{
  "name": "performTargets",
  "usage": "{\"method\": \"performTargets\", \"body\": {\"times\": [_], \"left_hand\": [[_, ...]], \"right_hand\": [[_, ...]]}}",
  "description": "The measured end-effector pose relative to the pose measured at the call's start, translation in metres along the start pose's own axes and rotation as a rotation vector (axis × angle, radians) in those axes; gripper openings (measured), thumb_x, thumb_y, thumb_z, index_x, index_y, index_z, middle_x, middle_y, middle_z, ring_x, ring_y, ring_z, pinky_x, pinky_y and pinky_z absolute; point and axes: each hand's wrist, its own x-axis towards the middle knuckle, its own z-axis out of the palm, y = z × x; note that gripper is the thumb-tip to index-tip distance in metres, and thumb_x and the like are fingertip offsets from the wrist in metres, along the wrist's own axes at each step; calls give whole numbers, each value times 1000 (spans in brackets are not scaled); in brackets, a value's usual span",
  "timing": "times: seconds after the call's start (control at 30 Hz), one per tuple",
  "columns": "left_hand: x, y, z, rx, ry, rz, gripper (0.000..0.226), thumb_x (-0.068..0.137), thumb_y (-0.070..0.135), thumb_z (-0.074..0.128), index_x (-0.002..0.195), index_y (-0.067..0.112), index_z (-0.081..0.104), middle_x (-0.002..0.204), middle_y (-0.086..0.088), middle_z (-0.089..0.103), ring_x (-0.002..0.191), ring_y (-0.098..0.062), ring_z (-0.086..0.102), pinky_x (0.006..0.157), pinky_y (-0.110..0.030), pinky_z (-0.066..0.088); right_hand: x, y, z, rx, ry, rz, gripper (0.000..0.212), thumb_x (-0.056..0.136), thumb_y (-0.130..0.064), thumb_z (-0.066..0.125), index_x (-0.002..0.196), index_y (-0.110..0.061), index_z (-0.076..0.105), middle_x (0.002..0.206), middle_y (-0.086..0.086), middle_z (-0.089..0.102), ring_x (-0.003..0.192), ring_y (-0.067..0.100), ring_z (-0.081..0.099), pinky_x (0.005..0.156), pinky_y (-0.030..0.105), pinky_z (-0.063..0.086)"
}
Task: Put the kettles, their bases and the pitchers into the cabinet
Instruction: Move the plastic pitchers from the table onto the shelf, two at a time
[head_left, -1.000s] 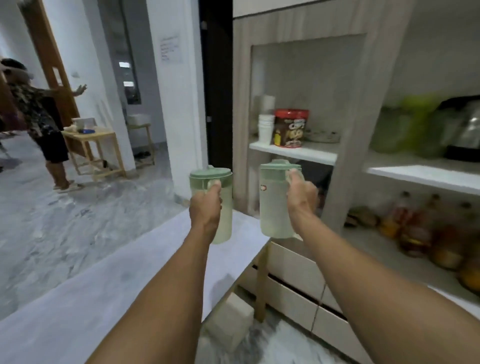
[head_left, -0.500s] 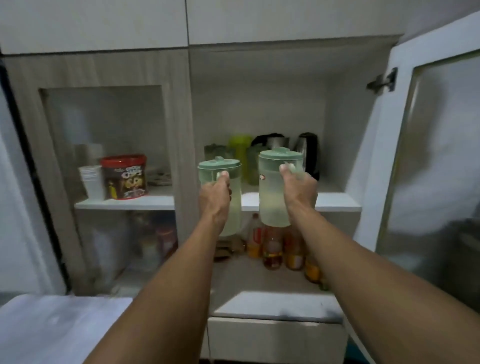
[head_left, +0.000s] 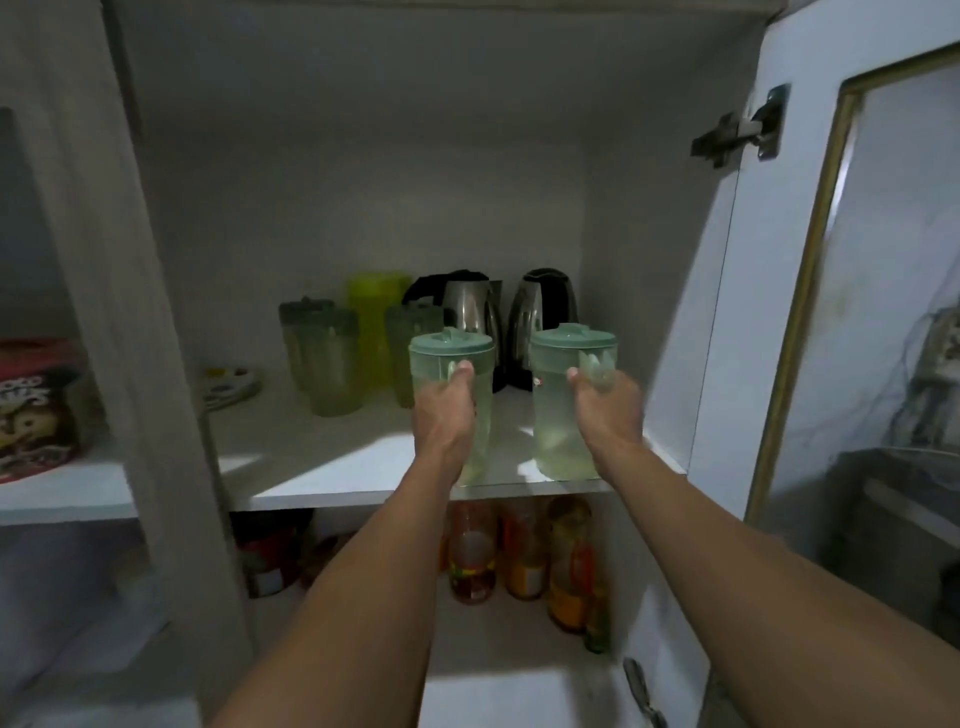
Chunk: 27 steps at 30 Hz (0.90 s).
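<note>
My left hand (head_left: 444, 415) grips the handle of a pale green lidded pitcher (head_left: 451, 353). My right hand (head_left: 605, 410) holds a second green pitcher (head_left: 558, 405) by its handle. Both pitchers are upright at the front of the cabinet's white shelf (head_left: 363, 467); whether their bases touch it I cannot tell. Behind them stand two steel kettles with black trim, one at the left (head_left: 470, 306) and one at the right (head_left: 543, 306). Further left are more green pitchers (head_left: 327, 358) and a yellow-green one (head_left: 376, 317).
The cabinet door (head_left: 810, 291) stands open at the right, with a hinge (head_left: 737, 130) near the top. Several bottles (head_left: 519, 556) fill the shelf below. A plate (head_left: 228, 384) lies at the shelf's left. A cereal box (head_left: 36, 405) sits in the left compartment.
I have come closer to the cabinet. Both hands have carried their pitchers forward from in front of the shelf to its front part, and spread further apart.
</note>
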Motion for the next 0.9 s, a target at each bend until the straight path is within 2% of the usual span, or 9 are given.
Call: {"method": "performTargets", "body": {"times": [0.13, 0.33, 0.47, 0.57, 0.67, 0.73, 0.77, 0.83, 0.9], "left_hand": [[56, -17, 21, 23, 10, -22, 36, 98, 44, 52, 88, 10, 60, 78, -6, 56, 70, -20, 50, 65, -32, 39], [139, -36, 42, 33, -12, -73, 54, 87, 46, 54, 101, -4, 67, 91, -25, 67, 70, -23, 51, 70, -42, 46], [177, -44, 51, 59, -79, -99, 38, 92, 43, 50, 78, 9, 59, 68, -8, 54, 59, -24, 48, 57, -30, 35], [192, -45, 59, 32, -75, -95, 40, 93, 37, 50, 63, 9, 54, 60, -7, 48, 55, -24, 44, 55, -33, 34], [197, -48, 66, 36, -81, -79, 60, 77, 53, 46, 84, -3, 66, 74, -22, 63, 69, -39, 57, 66, -45, 45], [199, -51, 69, 48, -79, -60, 73, 75, 54, 45, 104, -11, 62, 101, -37, 63, 80, -48, 60, 69, -50, 46], [197, -50, 68, 49, -95, -59, 72, 79, 51, 46, 109, -13, 60, 100, -38, 62, 77, -47, 58, 68, -46, 41], [193, -47, 66, 49, -124, -73, 67, 87, 46, 48, 113, -14, 58, 80, -29, 61, 70, -42, 55, 68, -43, 38], [190, -47, 65, 53, -123, -105, 72, 87, 56, 49, 117, -8, 62, 96, -27, 68, 88, -45, 63, 79, -48, 48]], "right_hand": [[34, 20, 33, -19, -61, 0, 39, 97, -35, 59, 125, -9, 51, 114, 3, 58, 105, 23, 56, 81, 27, 36], [91, 36, 96, -42, -16, -15, 36, 94, -29, 66, 118, -4, 59, 107, 9, 65, 98, 26, 61, 78, 25, 39], [124, 45, 117, -40, 30, 5, 34, 93, -22, 67, 120, -2, 60, 101, 8, 62, 93, 23, 60, 65, 16, 39], [143, 51, 126, -101, 21, -49, 36, 96, -23, 62, 125, -4, 54, 104, 6, 59, 95, 18, 54, 76, 16, 42], [158, 56, 133, -129, 43, -52, 25, 95, -19, 64, 109, 0, 58, 80, -4, 54, 72, 13, 54, 54, 1, 34], [162, 56, 135, -172, 45, -47, 18, 95, -18, 64, 101, -2, 57, 69, -8, 46, 55, -1, 45, 47, 2, 33], [161, 55, 134, -152, 47, -31, 18, 95, -16, 64, 102, -3, 55, 69, -8, 45, 53, -5, 46, 48, 3, 33], [159, 56, 131, -115, 28, -13, 29, 94, -19, 66, 113, 0, 55, 82, -2, 55, 67, 0, 57, 57, 7, 36], [154, 55, 128, -131, 11, 14, 44, 92, -31, 67, 121, 0, 55, 106, 8, 64, 96, 21, 65, 72, 18, 39]]}}
